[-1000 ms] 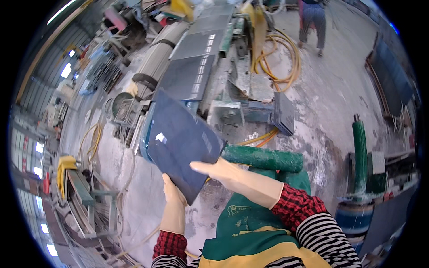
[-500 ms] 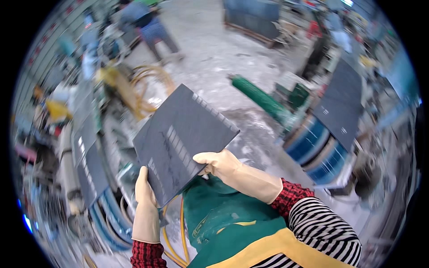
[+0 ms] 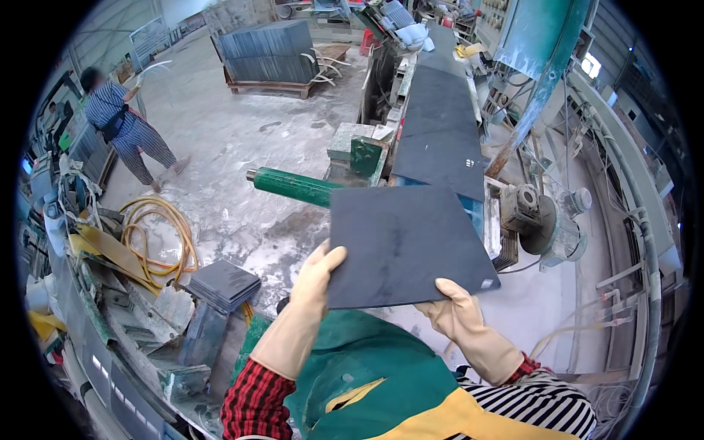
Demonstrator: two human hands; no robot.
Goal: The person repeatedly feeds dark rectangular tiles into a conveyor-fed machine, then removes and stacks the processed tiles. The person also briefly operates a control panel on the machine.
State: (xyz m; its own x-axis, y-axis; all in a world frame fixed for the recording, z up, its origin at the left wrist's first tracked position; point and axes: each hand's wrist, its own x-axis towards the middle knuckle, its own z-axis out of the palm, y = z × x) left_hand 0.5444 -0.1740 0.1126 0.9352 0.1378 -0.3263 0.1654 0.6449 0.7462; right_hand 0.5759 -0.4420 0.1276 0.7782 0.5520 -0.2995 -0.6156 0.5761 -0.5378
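A dark grey, flat square stone tile is held up in front of my green apron. My left hand, in a cream rubber glove, grips its left edge with the thumb on top. At the near edge, toward the right corner, my gloved right hand pinches the tile, thumb above and fingers beneath. The fingers under the tile are partly hidden. Just beyond it, a row of dark tiles lies on a conveyor, and the held tile overlaps the near end of that line in view.
A green roller juts out left of the conveyor. A motor stands at its right. A small stack of tiles and a coiled yellow hose are at left. A pallet of slabs and another person are farther off.
My view and body have turned right, from between the two tile lines toward the right-hand conveyor. The tile has swung right with both hands and now lies flatter, its bright reflections gone.
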